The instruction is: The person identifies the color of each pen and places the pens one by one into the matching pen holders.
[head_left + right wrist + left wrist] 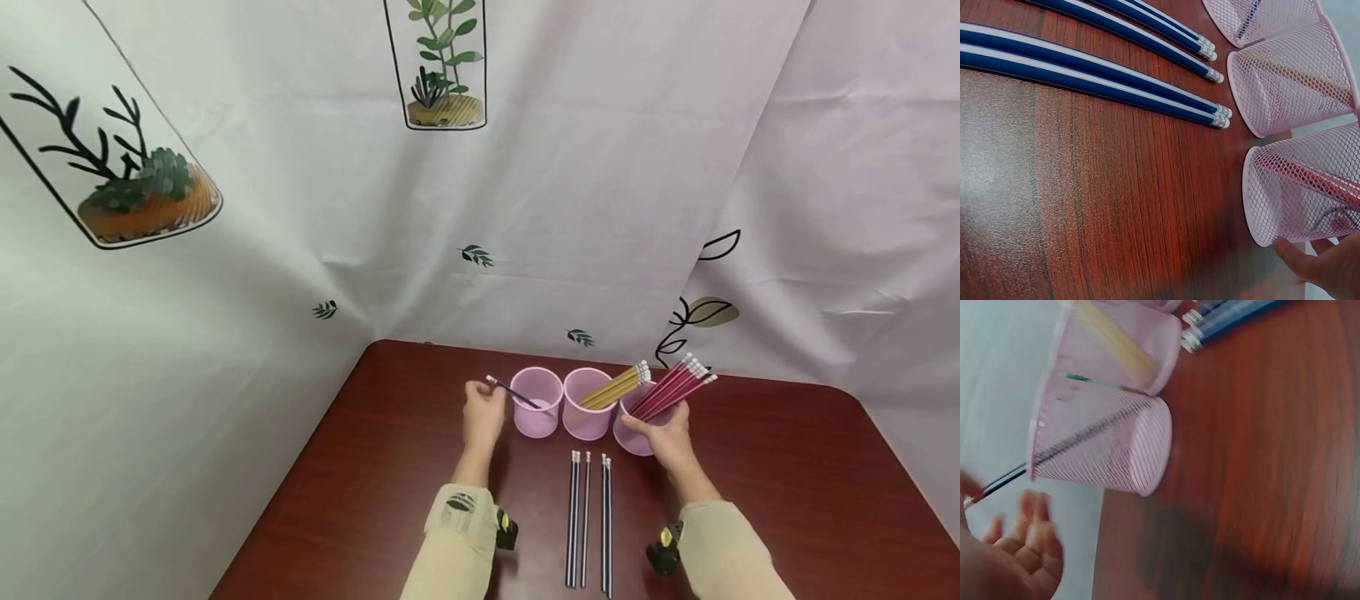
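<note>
Three pink mesh pencil cups stand in a row. A dark blue pencil [517,393] slants into the left cup [536,427], its white eraser end outside the rim. My left hand [483,412] pinches it near that end, the other fingers loosely bent in the left wrist view. Yellow pencils [611,390] lean in the middle cup [587,427]. My right hand [670,437] grips the right cup [632,437], its thumb across the front. That cup holds a bunch of red pencils [667,392], leaning right.
Several blue-and-white striped pencils [606,525] lie on the brown table [360,500] in front of the cups, erasers toward them. A white printed cloth [570,208] hangs behind and to the left of the table.
</note>
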Motion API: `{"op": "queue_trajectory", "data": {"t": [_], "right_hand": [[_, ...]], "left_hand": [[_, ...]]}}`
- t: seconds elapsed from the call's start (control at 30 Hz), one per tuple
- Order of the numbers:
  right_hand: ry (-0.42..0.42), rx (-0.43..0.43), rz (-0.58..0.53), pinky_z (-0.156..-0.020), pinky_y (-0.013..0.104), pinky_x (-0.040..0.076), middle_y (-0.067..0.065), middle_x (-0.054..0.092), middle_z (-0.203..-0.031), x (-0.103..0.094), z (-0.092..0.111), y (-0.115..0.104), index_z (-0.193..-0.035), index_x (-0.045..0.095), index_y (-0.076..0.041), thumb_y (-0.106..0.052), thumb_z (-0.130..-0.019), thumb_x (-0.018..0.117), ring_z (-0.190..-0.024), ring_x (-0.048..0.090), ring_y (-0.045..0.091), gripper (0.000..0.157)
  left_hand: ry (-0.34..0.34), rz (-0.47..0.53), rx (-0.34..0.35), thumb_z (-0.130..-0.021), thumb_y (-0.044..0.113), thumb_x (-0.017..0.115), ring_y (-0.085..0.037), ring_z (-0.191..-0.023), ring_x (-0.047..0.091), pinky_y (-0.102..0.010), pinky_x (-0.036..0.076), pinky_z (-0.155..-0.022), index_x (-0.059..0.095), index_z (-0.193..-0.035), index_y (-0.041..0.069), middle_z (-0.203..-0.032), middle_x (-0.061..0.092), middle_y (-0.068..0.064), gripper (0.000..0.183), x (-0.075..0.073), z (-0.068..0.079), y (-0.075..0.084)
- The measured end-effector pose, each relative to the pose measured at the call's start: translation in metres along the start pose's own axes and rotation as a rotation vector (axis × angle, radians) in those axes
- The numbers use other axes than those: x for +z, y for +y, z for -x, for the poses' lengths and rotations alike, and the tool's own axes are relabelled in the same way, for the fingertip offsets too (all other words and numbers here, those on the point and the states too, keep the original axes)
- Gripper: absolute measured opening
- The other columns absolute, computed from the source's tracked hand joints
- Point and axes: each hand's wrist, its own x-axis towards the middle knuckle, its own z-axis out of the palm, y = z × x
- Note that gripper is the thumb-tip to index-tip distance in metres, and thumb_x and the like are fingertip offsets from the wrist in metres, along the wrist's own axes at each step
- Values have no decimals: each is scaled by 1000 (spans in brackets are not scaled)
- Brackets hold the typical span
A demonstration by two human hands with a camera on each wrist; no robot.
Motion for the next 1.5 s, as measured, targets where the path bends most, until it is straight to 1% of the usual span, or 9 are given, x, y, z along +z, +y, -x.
{"op": "queue_trajectory", "data": {"t": [0.13, 0.2, 0.27, 0.43, 0.57, 0.73, 1.0, 1.27, 1.5], "right_hand": [[5, 10, -2, -109, 51, 11, 32, 15, -142, 2, 2, -3, -144, -2, 0, -20, -73, 78, -131, 18, 42, 109], [6, 16, 7, -109, 51, 12, 30, 16, -143, 1, -2, 2, -144, -3, -2, -21, -74, 78, -131, 18, 41, 109], [2, 16, 6, -109, 51, 12, 29, 14, -144, 0, -9, 12, -145, -4, -4, -28, -71, 80, -132, 17, 41, 114], [0, 23, 12, -110, 49, 13, 30, 16, -144, -1, -4, 4, -145, -4, -3, -24, -72, 79, -133, 18, 39, 112], [2, 4, 4, -110, 48, 14, 32, 18, -142, -1, 1, -3, -143, -2, 2, -15, -74, 76, -132, 19, 41, 106], [13, -33, -4, -108, 51, 14, 30, 19, -142, -1, -16, 24, -144, 0, -2, -31, -68, 81, -130, 20, 41, 114], [44, -53, -15, -108, 50, 16, 23, 23, -143, -1, -48, 69, -145, 4, -10, -43, -58, 85, -130, 23, 36, 123], [62, -66, -18, -108, 48, 16, 22, 24, -143, 0, -52, 74, -145, 5, -11, -40, -60, 85, -130, 24, 35, 121], [32, -65, 5, -108, 50, 16, 25, 22, -142, -1, -44, 64, -145, 3, -8, -38, -65, 83, -130, 23, 37, 117]], "left_hand": [[90, 20, 11, -79, 19, 54, -16, -52, 45, -30, 32, -47, 47, -76, 10, -58, 46, 1, 11, -1, 12, 2], [42, -33, 40, -80, 21, 54, -16, -52, 43, -30, 32, -47, 51, -68, 11, -56, 46, 1, 16, 0, 18, 2], [-53, -118, 54, -80, 24, 53, -16, -52, 43, -30, 33, -46, 53, -60, 12, -55, 49, 1, 23, 3, 22, 0], [-404, -272, 47, -81, 28, 55, -13, -44, 52, -28, 39, -43, 61, -63, 13, -51, 56, 3, 24, 16, 34, -10], [-558, -404, 141, -78, 26, 62, -10, -47, 53, -25, 41, -48, 65, -70, 16, -50, 56, 7, 13, 27, 47, -18], [-573, -547, 227, -72, 30, 70, -10, -56, 51, -27, 41, -52, 63, -66, 18, -58, 56, 10, 15, 39, 61, -24], [-568, -644, 243, -68, 34, 73, -12, -54, 49, -27, 40, -49, 56, -60, 18, -57, 52, 7, 24, 49, 69, -23], [-568, -709, 246, -67, 35, 74, -14, -54, 52, -29, 41, -49, 56, -58, 17, -56, 53, 7, 27, 52, 70, -20], [-574, -830, 241, -66, 43, 76, -24, -66, 61, -36, 47, -56, 61, -64, 12, -73, 64, -6, 34, 60, 71, -17]]}}
